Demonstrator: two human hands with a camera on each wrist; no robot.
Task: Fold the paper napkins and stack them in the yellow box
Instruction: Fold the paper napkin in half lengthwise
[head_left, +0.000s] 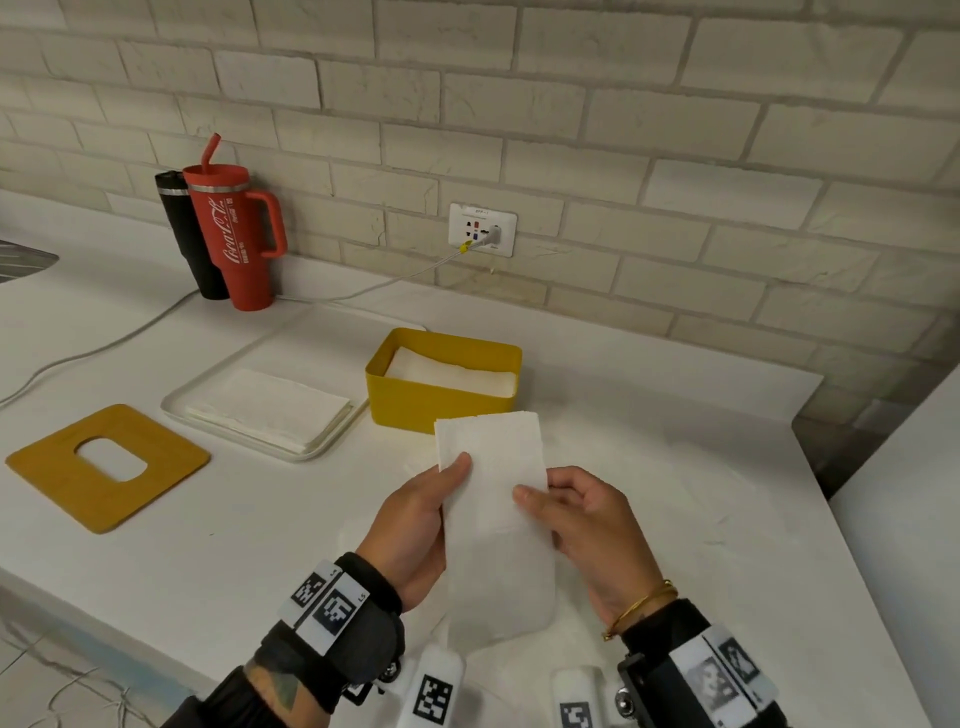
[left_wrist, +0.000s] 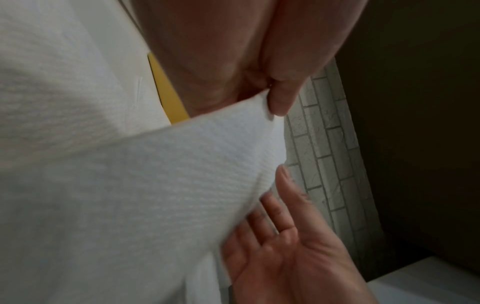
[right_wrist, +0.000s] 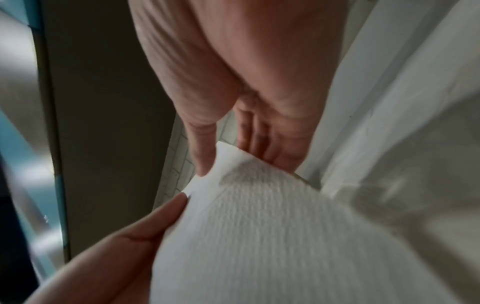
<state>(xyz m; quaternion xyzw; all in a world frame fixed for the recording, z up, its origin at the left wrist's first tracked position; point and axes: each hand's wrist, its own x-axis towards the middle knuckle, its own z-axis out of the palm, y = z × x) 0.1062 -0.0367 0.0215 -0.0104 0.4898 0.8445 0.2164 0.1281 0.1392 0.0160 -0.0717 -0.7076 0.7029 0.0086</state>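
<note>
Nearest, above the white counter's (head_left: 208, 571) front edge, both hands hold one folded paper napkin (head_left: 496, 525) up off the surface. The left hand (head_left: 415, 530) pinches its left edge, thumb on top; the right hand (head_left: 587, 525) pinches the right edge the same way, its other fingers behind the sheet. The napkin is a narrow strip, its long axis running from the wrists away toward the wall, its far end nearly over the front wall of the yellow box (head_left: 441, 400). That box lies straight ahead, just beyond the hands, about equally near to either, with folded napkins already inside. Left of it a white tray (head_left: 260, 447) carries the unfolded stack (head_left: 270, 410). The fingers under the sheet are hidden, and both wrist views are blurred; how many layers the strip has I cannot tell
</note>
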